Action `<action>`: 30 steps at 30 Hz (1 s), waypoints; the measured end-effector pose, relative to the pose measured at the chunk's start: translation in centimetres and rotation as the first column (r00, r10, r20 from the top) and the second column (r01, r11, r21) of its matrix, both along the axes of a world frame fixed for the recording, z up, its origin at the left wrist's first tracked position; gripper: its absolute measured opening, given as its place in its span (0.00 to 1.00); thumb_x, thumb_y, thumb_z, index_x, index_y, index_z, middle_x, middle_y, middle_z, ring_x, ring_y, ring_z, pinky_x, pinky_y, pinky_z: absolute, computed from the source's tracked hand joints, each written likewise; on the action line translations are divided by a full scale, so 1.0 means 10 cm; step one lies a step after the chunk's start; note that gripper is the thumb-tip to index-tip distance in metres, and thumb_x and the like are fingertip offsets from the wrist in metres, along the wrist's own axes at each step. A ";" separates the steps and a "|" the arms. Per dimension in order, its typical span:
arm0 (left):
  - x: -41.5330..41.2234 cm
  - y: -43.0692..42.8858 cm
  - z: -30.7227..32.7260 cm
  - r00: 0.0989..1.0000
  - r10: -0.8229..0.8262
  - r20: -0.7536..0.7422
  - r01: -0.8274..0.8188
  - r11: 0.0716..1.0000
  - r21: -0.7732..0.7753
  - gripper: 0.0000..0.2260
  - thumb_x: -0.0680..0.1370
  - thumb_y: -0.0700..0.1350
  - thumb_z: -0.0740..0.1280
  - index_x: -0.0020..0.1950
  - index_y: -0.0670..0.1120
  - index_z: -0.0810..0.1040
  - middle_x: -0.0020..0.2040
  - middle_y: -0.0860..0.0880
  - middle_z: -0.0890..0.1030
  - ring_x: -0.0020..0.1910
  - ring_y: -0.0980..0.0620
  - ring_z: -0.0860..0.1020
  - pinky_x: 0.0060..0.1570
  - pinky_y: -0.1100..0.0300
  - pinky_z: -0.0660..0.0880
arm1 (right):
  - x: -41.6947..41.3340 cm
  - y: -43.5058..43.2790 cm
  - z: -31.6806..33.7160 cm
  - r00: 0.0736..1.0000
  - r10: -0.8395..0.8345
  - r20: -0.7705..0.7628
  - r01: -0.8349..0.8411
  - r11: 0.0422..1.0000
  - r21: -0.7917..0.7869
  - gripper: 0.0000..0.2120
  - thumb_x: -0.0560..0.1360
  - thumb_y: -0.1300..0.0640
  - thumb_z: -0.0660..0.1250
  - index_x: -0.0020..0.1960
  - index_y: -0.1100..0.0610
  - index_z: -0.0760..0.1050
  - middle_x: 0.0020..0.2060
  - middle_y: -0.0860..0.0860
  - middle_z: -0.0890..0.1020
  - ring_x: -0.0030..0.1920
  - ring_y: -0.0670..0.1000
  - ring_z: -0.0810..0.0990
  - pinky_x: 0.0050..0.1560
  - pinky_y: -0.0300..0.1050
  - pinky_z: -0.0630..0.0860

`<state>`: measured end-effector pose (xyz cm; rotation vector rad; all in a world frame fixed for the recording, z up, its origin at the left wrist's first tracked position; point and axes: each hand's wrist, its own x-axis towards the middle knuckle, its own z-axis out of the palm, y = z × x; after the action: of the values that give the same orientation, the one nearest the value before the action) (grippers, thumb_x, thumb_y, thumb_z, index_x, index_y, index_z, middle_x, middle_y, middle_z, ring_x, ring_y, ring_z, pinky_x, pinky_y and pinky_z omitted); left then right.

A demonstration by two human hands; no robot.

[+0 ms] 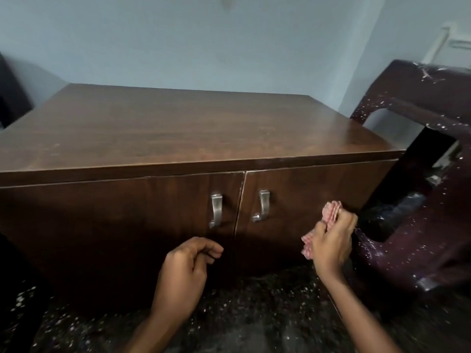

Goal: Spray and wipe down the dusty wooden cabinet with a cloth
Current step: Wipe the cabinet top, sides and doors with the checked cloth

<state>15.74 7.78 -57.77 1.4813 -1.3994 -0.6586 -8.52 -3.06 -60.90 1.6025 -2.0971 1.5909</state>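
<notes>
Gripping a bunched pink checked cloth (331, 212), the right hand (331, 247) holds it in front of the right door (305, 189) of the wooden cabinet (178, 131), near the door's right edge and to the right of its metal handle (262, 206). Whether the cloth touches the wood cannot be told. The fingers (344, 222) curl tightly round the cloth, which bulges above the knuckles and hangs out left of the palm. The forearm rises from the lower right. The left hand (183, 273) hovers low before the left door (127, 225), its fingers loosely curled, holding nothing. A paint-speckled dark chair (420, 225) stands just right of the cabinet.
</notes>
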 end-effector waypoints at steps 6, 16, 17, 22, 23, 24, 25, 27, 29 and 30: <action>-0.13 -0.03 0.10 0.999 -0.023 -0.025 0.022 0.999 -0.048 0.22 0.74 0.28 0.58 0.42 0.55 0.79 0.44 0.60 0.81 0.42 0.60 0.80 0.42 0.73 0.74 | 0.49 0.10 0.70 0.985 0.142 0.101 -0.089 0.910 -0.406 0.12 0.71 0.69 0.61 0.54 0.69 0.73 0.46 0.61 0.74 0.46 0.51 0.73 0.47 0.31 0.66; 0.08 0.06 1.05 0.998 0.051 0.023 -0.040 0.935 -0.351 0.17 0.70 0.36 0.57 0.44 0.56 0.78 0.41 0.57 0.81 0.40 0.58 0.81 0.42 0.65 0.76 | 1.09 0.04 1.84 0.934 0.162 -0.318 -0.169 0.986 0.004 0.07 0.76 0.59 0.64 0.49 0.60 0.80 0.46 0.56 0.78 0.47 0.58 0.76 0.38 0.44 0.64; 0.12 0.08 1.12 0.995 0.098 -0.002 -0.091 0.926 -0.367 0.16 0.70 0.36 0.57 0.42 0.55 0.78 0.40 0.57 0.81 0.39 0.58 0.81 0.41 0.64 0.76 | 1.22 0.02 1.89 0.917 0.241 -0.318 -0.226 0.971 0.084 0.09 0.77 0.57 0.63 0.48 0.59 0.80 0.46 0.55 0.78 0.48 0.58 0.76 0.38 0.45 0.66; 0.54 0.28 1.39 0.906 0.386 -0.172 -0.422 0.807 -0.413 0.14 0.69 0.36 0.56 0.38 0.53 0.77 0.34 0.56 0.81 0.34 0.59 0.79 0.37 0.71 0.72 | 2.40 0.23 2.04 0.634 0.705 -0.318 -0.623 0.709 0.330 0.13 0.75 0.53 0.59 0.47 0.58 0.80 0.48 0.55 0.79 0.52 0.58 0.78 0.46 0.47 0.72; 0.67 0.33 1.43 0.870 0.449 -0.203 -0.491 0.765 -0.416 0.14 0.68 0.36 0.56 0.37 0.53 0.76 0.34 0.56 0.80 0.34 0.60 0.79 0.38 0.69 0.73 | 2.67 0.35 2.08 0.563 0.766 -0.311 -0.671 0.643 0.369 0.12 0.76 0.54 0.61 0.49 0.58 0.80 0.49 0.56 0.78 0.52 0.58 0.78 0.44 0.46 0.70; 0.79 0.37 1.45 0.826 0.511 -0.237 -0.562 0.716 -0.414 0.14 0.68 0.36 0.55 0.36 0.54 0.75 0.34 0.55 0.80 0.34 0.59 0.78 0.39 0.65 0.75 | 2.90 0.45 2.10 0.502 0.809 -0.307 -0.707 0.588 0.393 0.11 0.77 0.54 0.62 0.50 0.59 0.79 0.50 0.57 0.77 0.53 0.58 0.78 0.43 0.45 0.67; 0.91 0.42 1.45 0.776 0.567 -0.277 -0.629 0.665 -0.402 0.15 0.69 0.36 0.55 0.36 0.54 0.74 0.34 0.54 0.79 0.34 0.58 0.78 0.40 0.60 0.76 | 3.11 0.55 2.12 0.453 0.838 -0.304 -0.728 0.545 0.415 0.11 0.77 0.54 0.62 0.51 0.59 0.79 0.51 0.57 0.77 0.53 0.59 0.77 0.43 0.45 0.66; 1.14 0.51 1.45 0.684 0.641 -0.348 -0.729 0.582 -0.360 0.16 0.70 0.33 0.55 0.35 0.54 0.74 0.34 0.52 0.78 0.34 0.55 0.77 0.43 0.51 0.78 | 3.43 0.71 2.17 0.382 0.875 -0.298 -0.755 0.481 0.446 0.11 0.77 0.55 0.63 0.53 0.60 0.78 0.53 0.58 0.76 0.55 0.60 0.77 0.44 0.47 0.68; 1.30 0.62 1.44 0.623 0.681 -0.385 -0.782 0.532 -0.326 0.17 0.72 0.31 0.55 0.37 0.52 0.74 0.35 0.51 0.78 0.35 0.55 0.76 0.46 0.45 0.78 | 3.65 0.81 2.20 0.271 0.933 -0.238 -0.803 0.356 0.479 0.08 0.77 0.56 0.63 0.49 0.60 0.78 0.50 0.58 0.77 0.54 0.60 0.77 0.43 0.47 0.67; 1.34 0.66 1.44 0.606 0.696 -0.385 -0.795 0.515 -0.320 0.16 0.72 0.31 0.55 0.38 0.50 0.74 0.36 0.52 0.78 0.36 0.56 0.76 0.47 0.45 0.77 | 3.72 0.83 2.22 0.202 0.967 -0.156 -0.835 0.253 0.488 0.06 0.76 0.58 0.64 0.44 0.60 0.78 0.45 0.56 0.78 0.50 0.59 0.78 0.41 0.46 0.66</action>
<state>29.14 14.38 -43.36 1.3844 -0.5446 0.1016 28.63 5.25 -38.73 3.3438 -1.0226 0.7092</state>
